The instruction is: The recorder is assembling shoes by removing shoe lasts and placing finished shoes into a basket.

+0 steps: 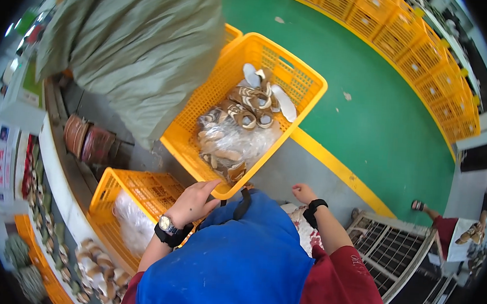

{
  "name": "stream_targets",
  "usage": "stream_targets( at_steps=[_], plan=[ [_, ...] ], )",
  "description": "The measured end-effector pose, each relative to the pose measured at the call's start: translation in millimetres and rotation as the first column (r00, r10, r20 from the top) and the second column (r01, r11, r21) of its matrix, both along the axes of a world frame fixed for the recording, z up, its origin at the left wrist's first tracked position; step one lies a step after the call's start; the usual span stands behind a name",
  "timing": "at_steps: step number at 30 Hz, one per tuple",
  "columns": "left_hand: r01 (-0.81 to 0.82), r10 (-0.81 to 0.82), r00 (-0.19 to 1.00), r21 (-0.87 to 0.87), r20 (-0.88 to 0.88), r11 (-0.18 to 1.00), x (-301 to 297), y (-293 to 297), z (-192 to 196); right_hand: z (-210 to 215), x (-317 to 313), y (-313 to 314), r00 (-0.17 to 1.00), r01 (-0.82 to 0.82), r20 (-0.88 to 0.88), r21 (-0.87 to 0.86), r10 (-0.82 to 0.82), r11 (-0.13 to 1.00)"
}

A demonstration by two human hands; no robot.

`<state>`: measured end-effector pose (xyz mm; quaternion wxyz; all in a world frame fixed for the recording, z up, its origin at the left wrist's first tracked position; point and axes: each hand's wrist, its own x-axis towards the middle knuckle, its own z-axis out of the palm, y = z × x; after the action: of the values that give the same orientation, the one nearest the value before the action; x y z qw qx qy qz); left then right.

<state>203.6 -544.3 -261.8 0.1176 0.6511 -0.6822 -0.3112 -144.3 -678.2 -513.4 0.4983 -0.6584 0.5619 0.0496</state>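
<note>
A yellow plastic crate (306, 108) stands tilted in front of me. Inside it are brown-and-white shoes (250, 103), pale insoles (283, 103) and clear plastic bags (241, 143) with more shoes in them. At the crate's near corner, my left hand (192, 202) lays its fingers over the rim, with the thumb along the outer side. My right hand (305, 194) hangs to the right of the crate, apart from it, fingers curled with nothing visible in them.
A large grey-green cloth (138, 48) covers the upper left. Another yellow crate (134, 181) holds clear plastic at my left. Shoes line a workbench (63, 179). A metal rack (389, 247) stands right, near another person's arm (431, 213). Yellow crates (424, 68) line the green floor's far side.
</note>
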Motion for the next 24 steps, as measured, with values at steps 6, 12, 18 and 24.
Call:
stream_targets(
  at_steps=[6, 12, 18, 24],
  plan=[
    [0.249, -0.244, 0.968, 0.285, -0.053, 0.926, 26, -86, -78, -17, -41, 53, 0.903, 0.379, -0.206, -0.035, -0.377, 0.925],
    [0.293, -0.369, 0.929, 0.574, 0.016, 0.765, 31, -152, -208, 59, 5, 82, 0.93, 0.351, -0.107, -0.029, -0.352, 0.936],
    [0.333, -0.448, 0.893, 0.622, 0.033, 0.709, 2, -143, -276, 149, 77, -55, 0.948, 0.32, 0.14, -0.4, -0.288, 0.859],
    [0.374, -0.432, 0.9, 0.599, -0.052, 0.708, 16, -194, -238, 124, 182, -261, 0.998, 0.063, 0.023, -0.519, -0.06, 0.852]
  ],
)
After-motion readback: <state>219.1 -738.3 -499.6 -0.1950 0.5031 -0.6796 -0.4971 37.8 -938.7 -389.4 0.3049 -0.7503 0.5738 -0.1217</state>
